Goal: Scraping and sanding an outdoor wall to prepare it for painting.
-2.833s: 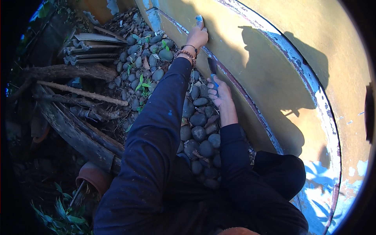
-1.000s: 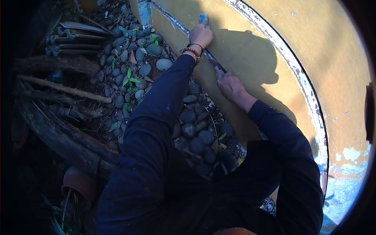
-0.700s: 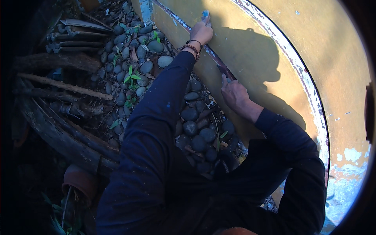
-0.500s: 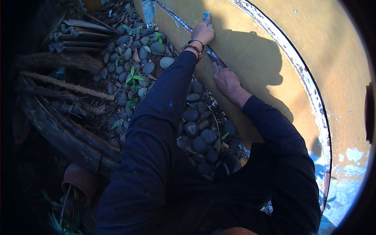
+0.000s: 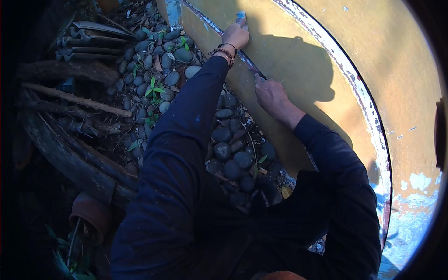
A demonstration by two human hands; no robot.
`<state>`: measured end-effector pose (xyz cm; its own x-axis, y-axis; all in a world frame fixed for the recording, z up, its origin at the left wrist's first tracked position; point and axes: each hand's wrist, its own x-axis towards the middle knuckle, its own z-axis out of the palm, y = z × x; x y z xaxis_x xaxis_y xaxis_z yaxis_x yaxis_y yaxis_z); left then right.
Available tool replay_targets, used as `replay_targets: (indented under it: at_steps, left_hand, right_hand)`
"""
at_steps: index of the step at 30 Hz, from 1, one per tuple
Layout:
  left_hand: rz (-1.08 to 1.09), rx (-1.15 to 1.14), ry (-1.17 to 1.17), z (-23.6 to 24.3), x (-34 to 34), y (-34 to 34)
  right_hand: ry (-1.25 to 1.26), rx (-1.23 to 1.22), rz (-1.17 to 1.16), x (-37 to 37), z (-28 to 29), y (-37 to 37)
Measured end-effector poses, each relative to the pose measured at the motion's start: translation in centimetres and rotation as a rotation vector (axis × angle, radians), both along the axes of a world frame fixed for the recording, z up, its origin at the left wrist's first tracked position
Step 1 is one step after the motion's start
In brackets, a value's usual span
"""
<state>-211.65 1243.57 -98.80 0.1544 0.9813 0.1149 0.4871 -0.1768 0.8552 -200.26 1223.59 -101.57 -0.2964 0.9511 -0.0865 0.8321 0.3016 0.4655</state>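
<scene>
My left hand (image 5: 235,33) rests against the mustard-painted curved wall (image 5: 289,65), fingers curled, with something small and light blue at its tip; what that is I cannot make out. A bracelet of beads and a dark band circle the wrist. My right hand (image 5: 271,97) grips a scraper (image 5: 259,77), whose dark blade lies on the narrow raised strip (image 5: 207,22) of flaking paint along the wall; its handle is mostly hidden. A wider band (image 5: 354,74) of white, peeling paint curves farther right, beyond my shadow.
Rounded grey stones (image 5: 221,150) with dry leaves and small green plants (image 5: 156,91) lie along the wall's foot. At left are stacked corrugated sheets (image 5: 88,42), branches (image 5: 77,98), a weathered curved plank (image 5: 70,154) and a terracotta pot (image 5: 88,212).
Since the first frame my right hand has moved right and up onto the wall's strip with the scraper. Lately it shifts slightly back and forth along that strip. My left hand stays against the wall.
</scene>
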Motion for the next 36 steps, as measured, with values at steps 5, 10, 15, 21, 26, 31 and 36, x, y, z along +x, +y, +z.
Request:
replay_targets:
  at_steps: [5,10,15,21,26,31,36]
  left_hand:
    - [0.03,-0.013,0.032,-0.1,0.1,-0.4]
    - [-0.073,-0.072,-0.128,-0.6,-0.2,-0.7]
    - [-0.036,-0.142,-0.117,-0.6,-0.6,-1.0]
    - [0.225,-0.047,-0.346,-2.2,-2.9,0.2]
    - [0.303,0.026,-0.563,-5.6,-4.2,1.9]
    - [0.3,-0.309,-0.403,-7.1,-4.6,2.1]
    - [0.219,-0.226,-0.366,-7.1,-4.4,1.7]
  right_hand:
    - [0.091,-0.061,0.023,0.6,1.2,-1.9]
    - [-0.018,-0.233,-0.098,1.8,0.8,-4.3]
    - [0.125,0.023,0.018,1.2,-1.5,2.1]
    - [0.539,0.022,-0.194,-1.6,-7.1,5.0]
    - [1.07,0.464,-0.395,-2.7,-9.1,3.2]
    - [2.233,-0.142,-0.926,-2.4,-8.4,3.2]
    - [2.157,-0.184,-1.042,-3.0,-8.3,3.4]
